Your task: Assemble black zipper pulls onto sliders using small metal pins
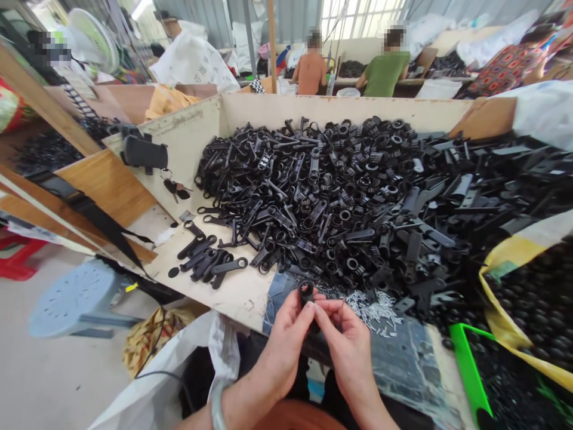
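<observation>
Both my hands meet at the near edge of the workbench. My left hand (286, 331) is closed on a black plastic part with a round ring end (306, 290), which points up and away from me. My right hand (342, 328) pinches at the same part, its thumb against the left thumb; the fingertips partly hide what lies between them. Just beyond the hands spreads a heap of black plastic parts (313, 197), many with ring ends. Small silver pins (376, 310) lie right of my right hand on a worn blue mat (403, 352).
Several black handle-like pieces (210, 260) lie in a group at the left. A green bin (465, 358) and a yellow-edged sack (496, 263) of black parts stand at the right. A blue stool (80, 295) is on the floor. Other people work at the back.
</observation>
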`<state>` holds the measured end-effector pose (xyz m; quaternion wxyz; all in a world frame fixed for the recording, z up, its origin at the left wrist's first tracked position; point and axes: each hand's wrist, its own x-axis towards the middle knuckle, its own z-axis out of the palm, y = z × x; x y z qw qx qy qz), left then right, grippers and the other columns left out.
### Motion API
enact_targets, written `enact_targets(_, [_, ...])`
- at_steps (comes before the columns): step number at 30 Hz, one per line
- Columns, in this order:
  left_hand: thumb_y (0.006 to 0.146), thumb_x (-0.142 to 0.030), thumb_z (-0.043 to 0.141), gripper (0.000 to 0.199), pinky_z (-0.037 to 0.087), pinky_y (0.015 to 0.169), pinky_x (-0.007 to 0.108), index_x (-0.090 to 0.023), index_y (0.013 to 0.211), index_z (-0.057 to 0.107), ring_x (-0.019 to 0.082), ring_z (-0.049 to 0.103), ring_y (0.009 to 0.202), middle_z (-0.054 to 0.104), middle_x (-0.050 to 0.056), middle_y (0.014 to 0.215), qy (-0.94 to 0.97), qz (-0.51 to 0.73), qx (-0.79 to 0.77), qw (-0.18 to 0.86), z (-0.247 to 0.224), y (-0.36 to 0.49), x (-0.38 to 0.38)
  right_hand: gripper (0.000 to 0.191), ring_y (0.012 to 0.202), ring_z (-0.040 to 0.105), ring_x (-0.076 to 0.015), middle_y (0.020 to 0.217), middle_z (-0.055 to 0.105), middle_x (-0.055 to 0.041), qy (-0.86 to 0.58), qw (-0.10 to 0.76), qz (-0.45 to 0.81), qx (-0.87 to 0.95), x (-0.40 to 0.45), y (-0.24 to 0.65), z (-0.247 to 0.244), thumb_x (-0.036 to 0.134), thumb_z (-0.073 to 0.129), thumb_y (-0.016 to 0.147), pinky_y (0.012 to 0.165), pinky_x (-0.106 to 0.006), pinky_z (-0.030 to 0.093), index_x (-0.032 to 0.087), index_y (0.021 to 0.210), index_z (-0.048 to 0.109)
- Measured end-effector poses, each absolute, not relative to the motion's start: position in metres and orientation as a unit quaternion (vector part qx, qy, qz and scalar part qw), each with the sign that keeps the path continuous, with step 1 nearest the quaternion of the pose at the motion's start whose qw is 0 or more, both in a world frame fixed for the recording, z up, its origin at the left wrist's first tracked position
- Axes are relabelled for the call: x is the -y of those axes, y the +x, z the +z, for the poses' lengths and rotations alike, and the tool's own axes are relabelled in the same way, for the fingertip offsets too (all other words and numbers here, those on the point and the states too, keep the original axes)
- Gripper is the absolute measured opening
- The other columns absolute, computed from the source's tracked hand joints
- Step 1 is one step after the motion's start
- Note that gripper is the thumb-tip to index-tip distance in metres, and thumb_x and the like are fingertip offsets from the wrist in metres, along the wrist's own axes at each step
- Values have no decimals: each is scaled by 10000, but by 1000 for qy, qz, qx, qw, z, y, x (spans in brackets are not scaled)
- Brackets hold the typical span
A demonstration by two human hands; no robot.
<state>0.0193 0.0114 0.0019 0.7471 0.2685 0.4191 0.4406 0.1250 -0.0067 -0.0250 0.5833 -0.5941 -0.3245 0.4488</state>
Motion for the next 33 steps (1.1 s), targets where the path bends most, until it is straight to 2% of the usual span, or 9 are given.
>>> enact_targets(6, [887,-506,704,395,542,972,370,-202,1139,710,261,668,1129,708,109,1248,342,440,-453,696,-2,18,-11,408,623,517,-145,719,609,-9,-626,537,422,377,6,129,-23,567,751,788,593,-265,453,188,669,658])
enact_targets(10, [887,-559,671,471,604,730,296,-199,1192,689,254,690,1034,717,113,1198,362,410,-473,691,-2,17,-13,428,597,465,-138,716,555,7,-651,522,386,393,4,134,-22,572,760,766,566,-266,427,207,622,589])
enact_targets(14, [844,-584,703,530,564,560,235,-206,1214,672,263,676,1032,687,116,1260,359,355,-487,713,-1,12,-17,392,559,409,-118,669,530,32,-657,512,390,392,1,138,-21,529,785,747,527,-244,372,211,665,572])
enact_targets(16, [824,-575,729,532,569,599,249,-208,1205,673,256,674,1023,705,107,1224,342,334,-482,735,-1,9,-19,371,557,420,-112,695,550,35,-639,502,437,385,0,141,-20,509,815,719,518,-235,380,209,746,598])
enact_targets(19, [836,-540,735,446,559,735,276,-183,1101,701,213,697,917,759,83,1047,311,361,-472,742,-1,4,-24,395,609,512,-129,786,596,15,-592,504,509,369,-1,147,-17,526,807,739,566,-248,456,211,913,646])
enact_targets(23, [869,-512,712,356,514,811,281,-173,974,704,185,695,837,767,51,833,290,465,-493,676,2,1,-30,369,630,518,-131,795,621,-4,-603,515,468,389,2,145,-14,556,731,821,566,-236,442,204,885,642])
enact_targets(27, [884,-492,707,346,500,917,324,-179,1031,720,219,696,984,786,73,966,287,500,-478,662,8,2,-26,333,553,467,-111,760,641,2,-572,473,485,463,4,128,-13,514,719,829,514,-231,403,189,892,686])
enact_targets(30, [891,-470,708,335,488,980,348,-182,1063,737,233,684,1057,781,85,1050,300,501,-461,668,9,3,-19,256,587,502,-126,762,655,-4,-553,472,455,513,1,116,-13,449,679,884,553,-239,424,200,905,734])
enact_targets(33, [863,-481,737,371,504,979,360,-187,1089,739,240,688,1056,775,87,1068,279,517,-459,667,4,5,-16,228,733,611,-163,940,715,-55,-532,493,432,536,0,107,-16,398,640,934,637,-249,480,217,902,774])
